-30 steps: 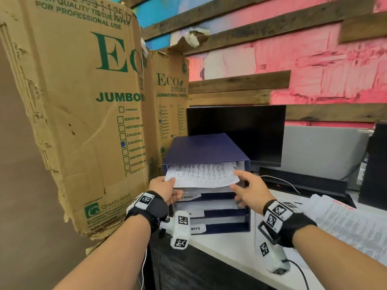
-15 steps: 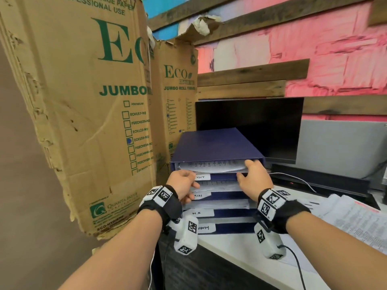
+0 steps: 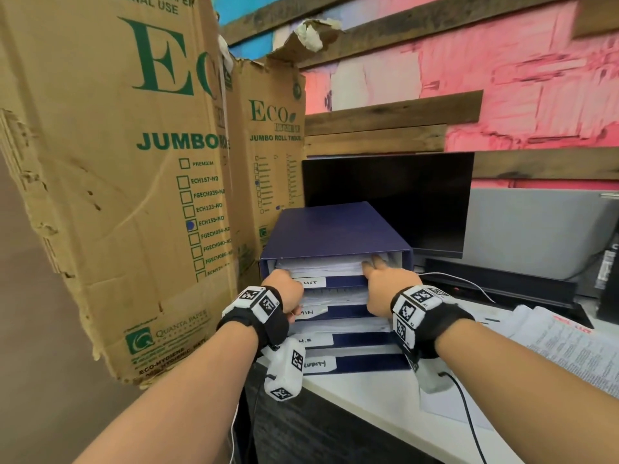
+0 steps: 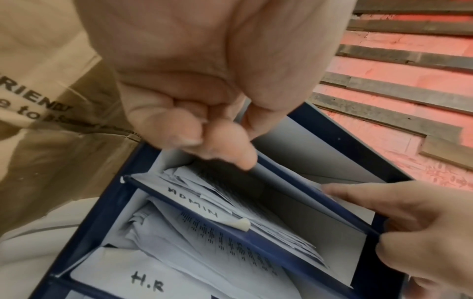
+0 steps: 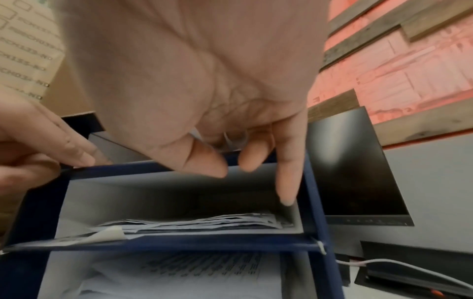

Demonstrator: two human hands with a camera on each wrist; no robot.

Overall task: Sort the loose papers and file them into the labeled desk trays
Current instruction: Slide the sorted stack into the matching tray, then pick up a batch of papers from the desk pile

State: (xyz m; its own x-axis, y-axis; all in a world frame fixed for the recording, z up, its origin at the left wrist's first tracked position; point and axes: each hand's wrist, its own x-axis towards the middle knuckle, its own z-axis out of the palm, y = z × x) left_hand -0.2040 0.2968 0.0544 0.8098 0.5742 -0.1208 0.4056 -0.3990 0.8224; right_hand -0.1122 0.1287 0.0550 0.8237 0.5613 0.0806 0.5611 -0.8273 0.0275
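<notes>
Head view: the blue tray unit [image 3: 338, 236] stands on the white counter [image 3: 368, 393], with cardboard boxes [image 3: 110, 182] to its left and a dark monitor [image 3: 388, 202] behind. It has four stacked compartments, each holding white papers. The front labels are only partly legible. The filed papers [image 3: 321, 265] lie flat inside the top compartment, edges near its mouth. My left hand [image 3: 284, 289] sits at the left front corner, my right hand [image 3: 385, 283] at the right, fingers reaching into the top slot. More printed sheets [image 3: 562, 346] lie on the counter to the right.

Left wrist view: labels "ADMIN" [image 4: 193, 202] and "H.R" [image 4: 147, 281] are legible; both compartments hold crumpled printed sheets. My left hand [image 4: 194, 113] is curled, fingertips bunched against the thumb at the shelf edge; I cannot tell whether it pinches anything.

Right wrist view: my right hand [image 5: 217, 121] is loosely spread, fingers pointing down into the compartment, one fingertip near the right inner wall, above the paper stack [image 5: 204, 222]. It holds nothing.
</notes>
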